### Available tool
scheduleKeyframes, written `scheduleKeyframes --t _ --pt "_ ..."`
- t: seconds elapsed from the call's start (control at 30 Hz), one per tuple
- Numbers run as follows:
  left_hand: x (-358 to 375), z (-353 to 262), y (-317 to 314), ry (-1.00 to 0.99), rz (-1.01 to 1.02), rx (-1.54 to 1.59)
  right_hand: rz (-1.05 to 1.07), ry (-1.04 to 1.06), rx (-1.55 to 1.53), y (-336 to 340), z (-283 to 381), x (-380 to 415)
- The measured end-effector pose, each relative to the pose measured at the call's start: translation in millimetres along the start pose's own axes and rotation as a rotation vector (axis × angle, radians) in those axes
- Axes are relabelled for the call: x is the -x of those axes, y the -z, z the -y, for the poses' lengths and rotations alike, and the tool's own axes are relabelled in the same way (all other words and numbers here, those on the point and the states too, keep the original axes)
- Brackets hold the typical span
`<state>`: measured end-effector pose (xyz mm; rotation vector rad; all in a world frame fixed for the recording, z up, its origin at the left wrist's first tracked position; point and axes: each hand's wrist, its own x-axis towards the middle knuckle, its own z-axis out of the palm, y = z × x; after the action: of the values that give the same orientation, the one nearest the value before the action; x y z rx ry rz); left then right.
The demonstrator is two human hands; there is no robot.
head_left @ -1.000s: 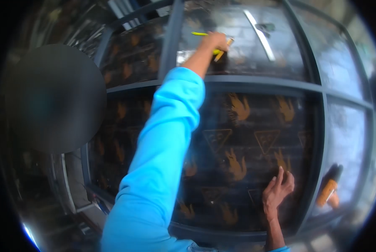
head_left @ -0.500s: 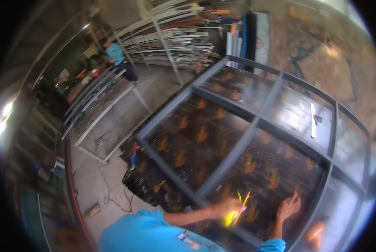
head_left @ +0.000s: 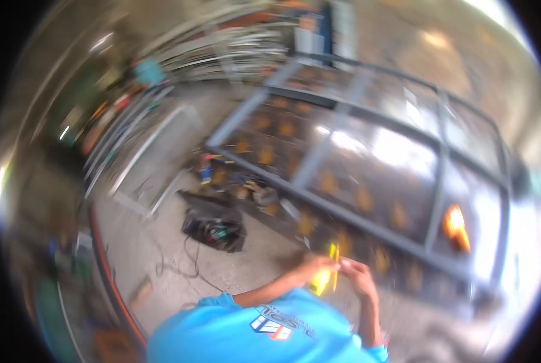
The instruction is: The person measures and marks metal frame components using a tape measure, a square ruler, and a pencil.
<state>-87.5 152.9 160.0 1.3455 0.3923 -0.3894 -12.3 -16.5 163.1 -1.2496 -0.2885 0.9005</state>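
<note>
My left hand [head_left: 317, 265] is closed around a yellow tape measure [head_left: 320, 282] in front of my chest. A thin yellow-orange stick, which looks like a pencil [head_left: 336, 273], stands upright beside it. My right hand [head_left: 358, 279] meets the left one there, its fingertips pinched at the pencil; blur hides the exact grip. Just beyond both hands lies a large grey metal frame [head_left: 319, 196] with crossbars, resting on a dark table surface with orange-brown marks.
An orange object [head_left: 456, 228] lies within the frame at the right. Below the table's left edge, a black bag [head_left: 213, 224] sits on the floor near a cable. Another person [head_left: 149, 71] in blue stands by a workbench, with racks of metal bars [head_left: 234, 54] behind.
My right hand has come from over the frame to my left hand, at the pencil. My view has shifted, and my body is farther back from the frame.
</note>
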Motion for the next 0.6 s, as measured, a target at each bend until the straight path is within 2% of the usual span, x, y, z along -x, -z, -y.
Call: scheduleKeyframes --t 0.03,0.07,0.13,0.17,0.2,0.23,0.27,0.33,0.37,0.43,0.47,0.53,0.57,0.6 --pt "15 -10 -24 0.045 0.027 0.09 -0.145 -0.08 -0.017 -13 -15 28" --pt "15 3 -35 0.113 0.071 0.046 -0.211 -0.073 -0.094 -14 -25 52" --pt "11 11 -63 0.226 0.234 -0.048 -0.181 -0.052 -0.345 8 -38 94" --pt "7 17 -79 0.292 0.296 -0.052 -0.208 -0.083 -0.344 17 -34 118" --pt "-2 31 -90 0.221 0.374 -0.116 -0.281 -0.012 -0.364 21 -43 135" --pt "-7 36 -108 0.264 0.446 -0.116 -0.369 -0.007 -0.303 28 -39 153" --pt "-11 38 -129 0.268 0.483 -0.191 -0.413 -0.042 -0.353 40 -40 171" --pt "-20 47 -158 0.387 0.555 -0.161 -0.509 0.021 -0.543 64 -60 185" --pt "-24 56 -169 0.386 0.569 -0.16 -0.522 0.023 -0.538 72 -57 195" --pt "-47 68 -191 0.524 0.515 -0.025 -0.955 0.194 -0.654 98 -43 207" --pt "-53 67 -202 0.52 0.533 -0.042 -0.969 0.214 -0.658 110 -42 215" --pt "-68 61 -225 0.646 0.453 0.281 -1.079 0.233 -0.425 135 -46 232" --pt "-81 63 -235 0.678 0.393 0.334 -1.076 0.22 -0.419 148 -60 233" --pt "-102 69 -239 0.684 0.435 0.37 -1.04 0.116 -0.317 148 -53 235"
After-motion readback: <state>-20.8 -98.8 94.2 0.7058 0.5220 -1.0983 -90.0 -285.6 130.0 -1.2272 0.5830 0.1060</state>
